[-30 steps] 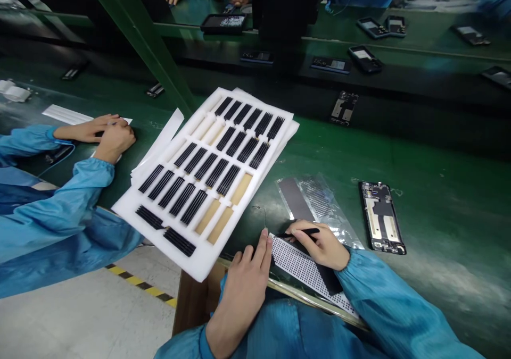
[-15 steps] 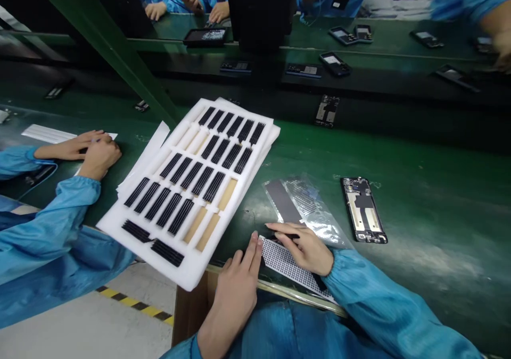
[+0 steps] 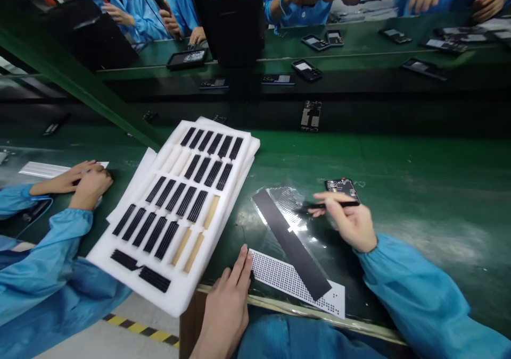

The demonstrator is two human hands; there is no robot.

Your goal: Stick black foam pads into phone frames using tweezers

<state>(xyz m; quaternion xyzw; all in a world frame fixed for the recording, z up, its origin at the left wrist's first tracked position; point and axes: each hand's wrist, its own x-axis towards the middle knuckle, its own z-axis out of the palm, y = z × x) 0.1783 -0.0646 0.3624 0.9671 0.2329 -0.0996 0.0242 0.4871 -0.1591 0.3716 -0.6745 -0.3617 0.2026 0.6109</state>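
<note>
My left hand (image 3: 229,300) rests at the table's near edge, fingers stretched out, fingertips on the corner of a white perforated sheet (image 3: 293,283). A long black strip (image 3: 293,250) lies diagonally across that sheet. My right hand (image 3: 348,218) is raised over the table, pinched on black tweezers (image 3: 329,205) that point left. Just behind it lies a phone frame (image 3: 341,186), partly hidden by the hand. A clear plastic bag (image 3: 289,205) lies under the strip's far end.
A white foam tray (image 3: 175,210) with several black strips overhangs the table edge at the left. Another person's sleeves and hands (image 3: 80,181) work at the far left. Phone frames (image 3: 310,115) lie on a belt behind; more people stand across the far bench.
My right hand has lifted off the perforated sheet and moved right and away with the tweezers, uncovering the black strip. The view has tilted up. My left hand has stayed put.
</note>
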